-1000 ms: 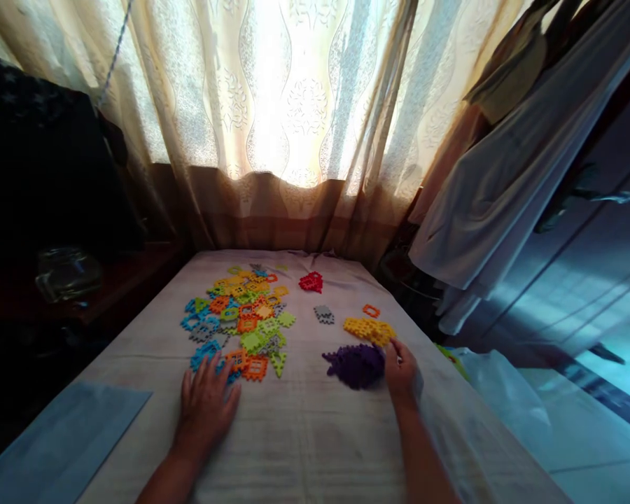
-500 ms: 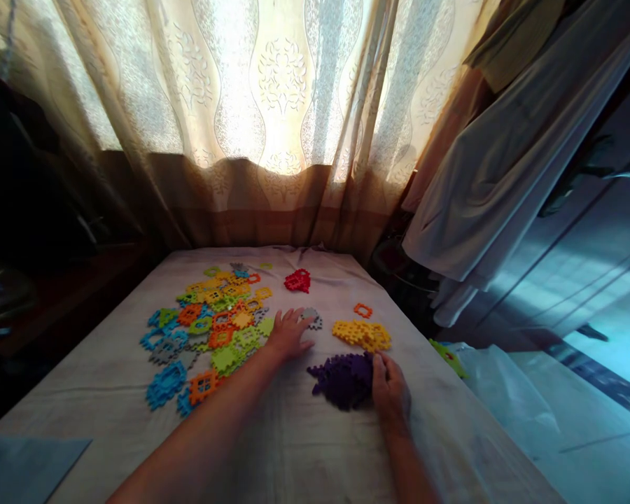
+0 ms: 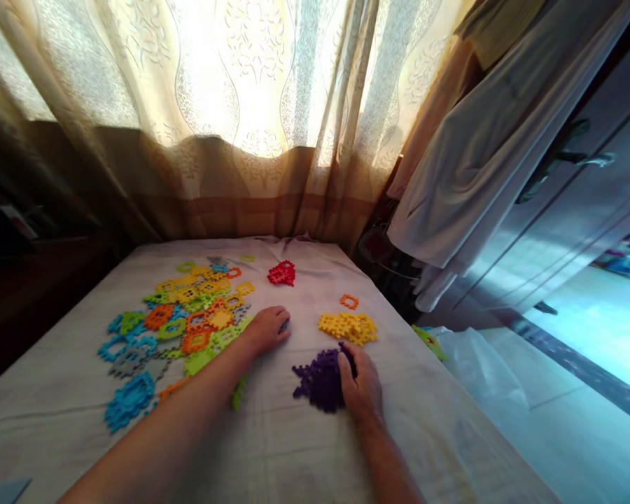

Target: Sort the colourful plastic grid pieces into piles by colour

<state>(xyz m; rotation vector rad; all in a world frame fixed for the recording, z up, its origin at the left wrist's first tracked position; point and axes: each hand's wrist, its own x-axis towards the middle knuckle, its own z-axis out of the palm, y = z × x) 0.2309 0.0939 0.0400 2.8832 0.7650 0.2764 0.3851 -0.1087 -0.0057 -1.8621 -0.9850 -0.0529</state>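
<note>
My left hand (image 3: 269, 329) is curled on the cloth at the right edge of the mixed pile of toothed plastic building pieces (image 3: 197, 308). A bit of a grey toothed piece shows under its bent fingers; most of it is hidden. My right hand (image 3: 362, 383) grips the right side of a heap of purple toothed pieces (image 3: 320, 381), with a purple edge between thumb and fingers. Just beyond it lie yellow pieces (image 3: 347, 327) and an orange frame piece (image 3: 349, 301). Farther back sits a small red heap (image 3: 282, 273).
The pieces lie on a light cloth-covered table (image 3: 294, 462). Blue pieces (image 3: 130, 400) are at the left. Curtains (image 3: 231, 168) hang behind the table, and clothes (image 3: 441, 189) hang at the right. A clear plastic bag (image 3: 483, 371) with a green piece (image 3: 429, 343) is beyond the right edge.
My left hand has gone from spread fingers to curled ones, closing over the grey piece. The right hand stays at the purple heap, its fingers now farther over it. The view has shifted slightly right.
</note>
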